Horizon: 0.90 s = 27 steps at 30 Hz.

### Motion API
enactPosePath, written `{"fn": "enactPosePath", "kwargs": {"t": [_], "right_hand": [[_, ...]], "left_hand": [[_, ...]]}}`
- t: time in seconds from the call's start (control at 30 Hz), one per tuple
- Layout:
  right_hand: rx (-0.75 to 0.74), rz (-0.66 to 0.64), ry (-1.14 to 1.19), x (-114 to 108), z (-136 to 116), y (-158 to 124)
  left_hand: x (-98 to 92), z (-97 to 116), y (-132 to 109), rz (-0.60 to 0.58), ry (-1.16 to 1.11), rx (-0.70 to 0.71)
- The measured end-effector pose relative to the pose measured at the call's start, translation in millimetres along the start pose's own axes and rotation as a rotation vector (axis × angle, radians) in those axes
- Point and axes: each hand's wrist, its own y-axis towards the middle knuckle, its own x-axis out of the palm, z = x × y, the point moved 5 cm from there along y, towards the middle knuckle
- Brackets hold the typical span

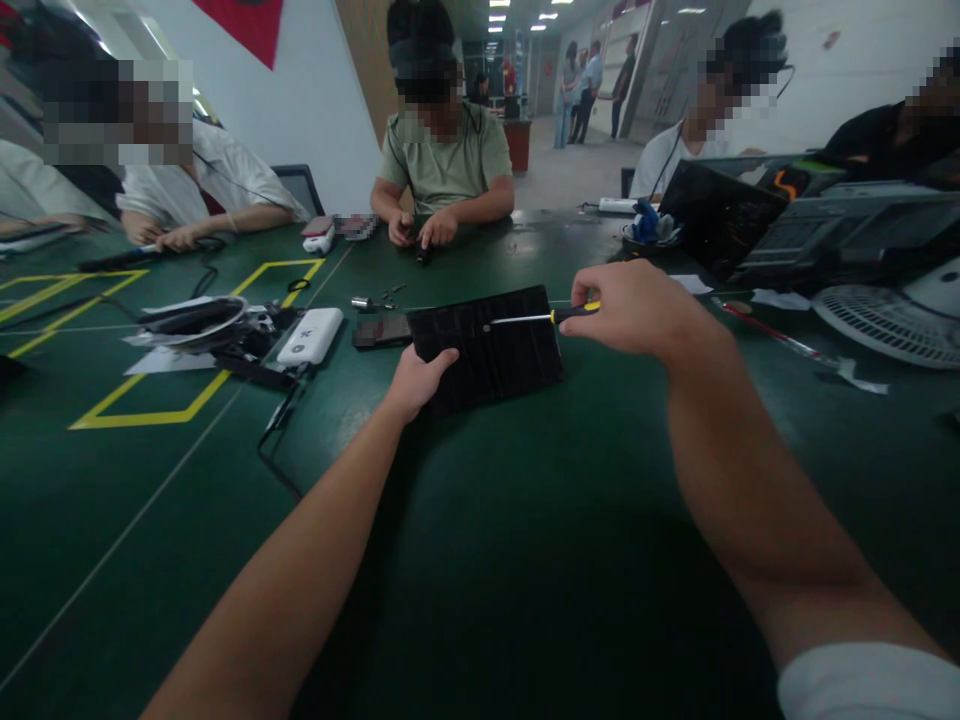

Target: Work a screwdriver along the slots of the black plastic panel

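Note:
My left hand (421, 382) grips the lower left edge of a flat black panel (517, 365), thumb on its face. The panel is tilted up toward me, with a seam down its middle and faint ribs. What it belongs to I cannot make out. My right hand (626, 308) is closed round the black and yellow handle of a screwdriver (525, 319). Its thin shaft points left across the panel, and the tip is at a small round metal spot (487, 327). Behind the panel's left side lies a dark flat object (379, 331), with a small metal cylinder (361, 303) and tiny pieces beyond.
A white power bank (310, 337) and a pile of cables (199, 325) lie left on the green table (525, 560). To the right are a white fan (896, 315), a red pen-like stick (765, 327) and black-grey equipment (840, 225). Several people sit around the table.

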Motion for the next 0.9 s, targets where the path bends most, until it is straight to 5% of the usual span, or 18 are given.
{"fn": "enactPosePath", "kwargs": {"t": [0.53,0.9], "right_hand": [[0.036,0.073,0.001,2.4,-11.1,-1.2],[0.039,0.01,-0.022,7.3,-12.2,0.7]], "left_hand": [[-0.6,-5.1,2.9,-0.01,0.012,0.012],[-0.3,-6.0,3.2,-0.013,0.002,0.012]]}}
